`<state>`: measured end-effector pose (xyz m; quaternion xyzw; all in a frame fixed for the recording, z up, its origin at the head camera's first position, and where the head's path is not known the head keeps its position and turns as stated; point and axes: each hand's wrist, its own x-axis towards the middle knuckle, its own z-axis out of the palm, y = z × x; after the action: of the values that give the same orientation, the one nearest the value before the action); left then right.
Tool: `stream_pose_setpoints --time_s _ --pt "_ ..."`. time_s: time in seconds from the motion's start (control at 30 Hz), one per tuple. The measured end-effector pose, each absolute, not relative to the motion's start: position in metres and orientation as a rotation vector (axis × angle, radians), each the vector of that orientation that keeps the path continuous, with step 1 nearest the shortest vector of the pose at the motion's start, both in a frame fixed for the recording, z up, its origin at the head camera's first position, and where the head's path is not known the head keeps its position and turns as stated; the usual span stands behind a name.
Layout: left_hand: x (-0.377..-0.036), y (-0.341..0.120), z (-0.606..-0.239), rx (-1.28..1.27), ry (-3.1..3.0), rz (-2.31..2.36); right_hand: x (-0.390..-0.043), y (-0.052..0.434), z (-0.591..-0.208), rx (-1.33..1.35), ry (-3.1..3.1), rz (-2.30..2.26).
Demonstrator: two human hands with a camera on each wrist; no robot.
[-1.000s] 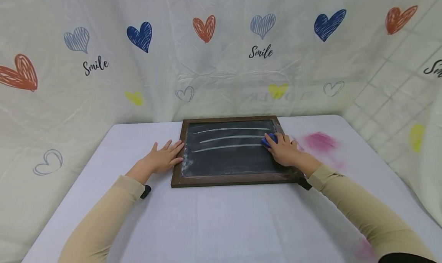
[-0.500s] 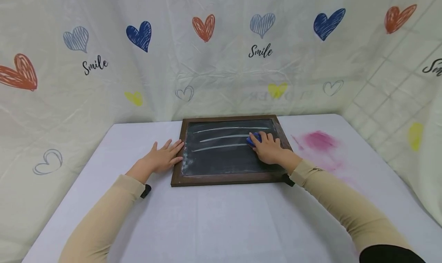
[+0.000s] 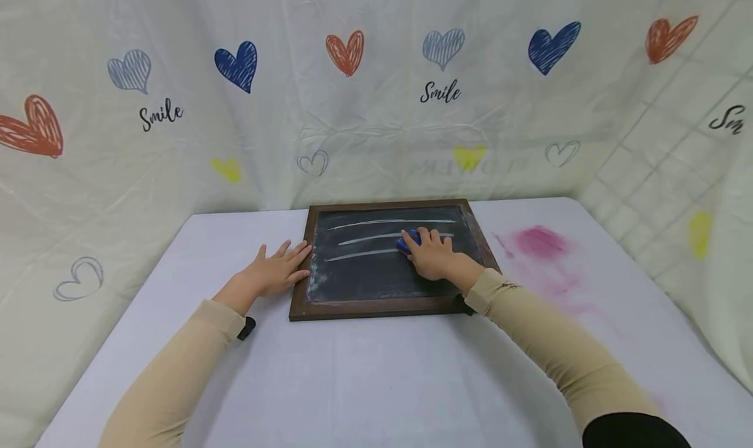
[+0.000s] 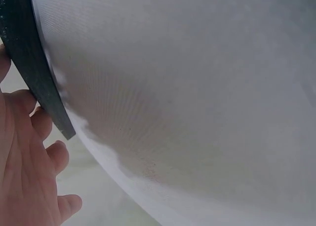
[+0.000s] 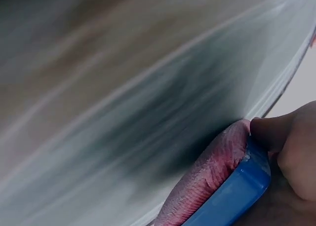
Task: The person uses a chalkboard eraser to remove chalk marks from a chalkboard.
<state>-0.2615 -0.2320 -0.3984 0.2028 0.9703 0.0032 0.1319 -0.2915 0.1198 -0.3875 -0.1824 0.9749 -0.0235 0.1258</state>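
Observation:
A chalkboard (image 3: 365, 284) in a brown wooden frame lies on the white table, with three roughly parallel chalk lines across it. My left hand (image 3: 267, 271) rests with spread fingers against the left side of its frame. In the left wrist view, the fingers (image 4: 58, 157) of that hand lie along the dark frame edge (image 4: 37, 67). My right hand (image 3: 435, 258) grips a blue chalkboard eraser (image 3: 408, 240) over the middle and lower lines. Seen from the right wrist, the eraser has a blue back (image 5: 232, 196) and a dusty pink pad (image 5: 207, 176) facing the blurred board.
A pink powdery smudge (image 3: 541, 242) marks the white tablecloth (image 3: 365, 382) right of the board, with fainter streaks below it. Behind the table hangs a pale curtain (image 3: 388, 121) printed with hearts and "Smile". A grid-patterned sheet (image 3: 665, 147) is at the right.
My right hand has slid leftward across the board with the eraser. The lowest line's right end no longer shows, while part of the middle line shows right of the hand. My left hand stays put.

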Motion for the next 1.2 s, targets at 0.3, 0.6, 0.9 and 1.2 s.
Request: stream_pose_setpoints --time_s 0.3,0.6,0.9,1.2 --pt "-0.264 -0.232 -0.402 0.584 2.809 0.02 -0.282 0.075 -0.383 -0.588 2.802 -0.014" --pt "-0.265 -0.231 -0.4 0.572 2.823 -0.013 -0.278 0.022 -0.38 -0.654 2.8 0.075" --pt "-0.266 -0.232 -0.399 0.58 2.833 -0.047 -0.267 -0.032 -0.383 -0.764 2.777 0.11" --pt "-0.265 -0.232 -0.4 0.571 2.826 -0.045 -0.271 -0.025 -0.385 -0.863 2.746 0.176"
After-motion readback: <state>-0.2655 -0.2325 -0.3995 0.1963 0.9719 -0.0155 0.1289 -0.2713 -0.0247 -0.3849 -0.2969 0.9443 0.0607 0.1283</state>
